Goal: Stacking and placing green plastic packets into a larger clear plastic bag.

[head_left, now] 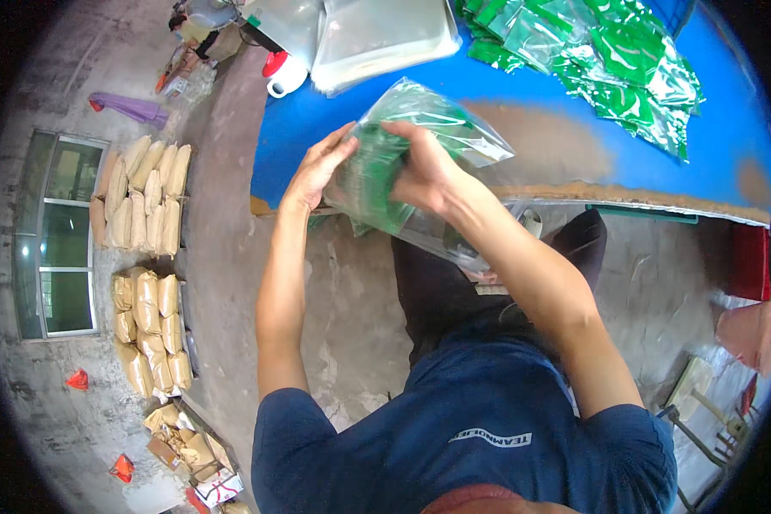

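Note:
Above my lap at the table's front edge is a clear plastic bag (475,141) with green packaging (370,176) inside or behind it; motion blur hides which. My left hand (319,170) is closed at the left side, fingers along the green part. From the right, my right hand (427,170) grips the same bundle, its thumb and fingers partly hidden by the film. A loose clear end hangs down toward my thighs. Green-and-clear plastic packets (608,56) lie in a heap at the far right. Flat clear bags (385,47) are stacked beyond my hands.
A white container with a red top (284,74) stands beside the stack on the blue table (295,128). Tan sacks (146,197) are piled along the left wall. Red and pink bins (745,330) stand at the right, near a small wooden stool-like object (692,381).

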Motion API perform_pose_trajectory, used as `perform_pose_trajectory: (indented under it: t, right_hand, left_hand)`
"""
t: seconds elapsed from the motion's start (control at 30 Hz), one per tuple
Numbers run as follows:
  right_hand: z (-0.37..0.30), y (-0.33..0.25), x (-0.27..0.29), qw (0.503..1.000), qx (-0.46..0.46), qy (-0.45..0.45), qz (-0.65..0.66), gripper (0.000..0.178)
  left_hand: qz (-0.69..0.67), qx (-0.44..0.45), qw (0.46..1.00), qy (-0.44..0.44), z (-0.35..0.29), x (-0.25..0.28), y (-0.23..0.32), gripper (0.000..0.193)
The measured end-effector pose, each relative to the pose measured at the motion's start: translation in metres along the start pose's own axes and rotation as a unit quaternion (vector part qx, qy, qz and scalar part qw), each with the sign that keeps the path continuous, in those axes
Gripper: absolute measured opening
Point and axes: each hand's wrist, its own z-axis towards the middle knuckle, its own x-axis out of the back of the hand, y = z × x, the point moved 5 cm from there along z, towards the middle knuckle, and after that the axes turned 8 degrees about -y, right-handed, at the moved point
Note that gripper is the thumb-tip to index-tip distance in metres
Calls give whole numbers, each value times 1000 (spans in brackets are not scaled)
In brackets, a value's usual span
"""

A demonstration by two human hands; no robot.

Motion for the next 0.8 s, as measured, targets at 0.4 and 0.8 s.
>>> perform_pose_trajectory:
  t: [0.4, 0.8]
  right_hand:
    - [-99, -53, 46, 821, 4, 203, -534, 59]
    - [-63, -114, 70, 643, 196, 328, -664, 60]
  left_hand:
    - [167, -5, 986, 21, -2, -6, 4, 79]
    - [-70, -2, 997, -30, 53, -34, -14, 52]
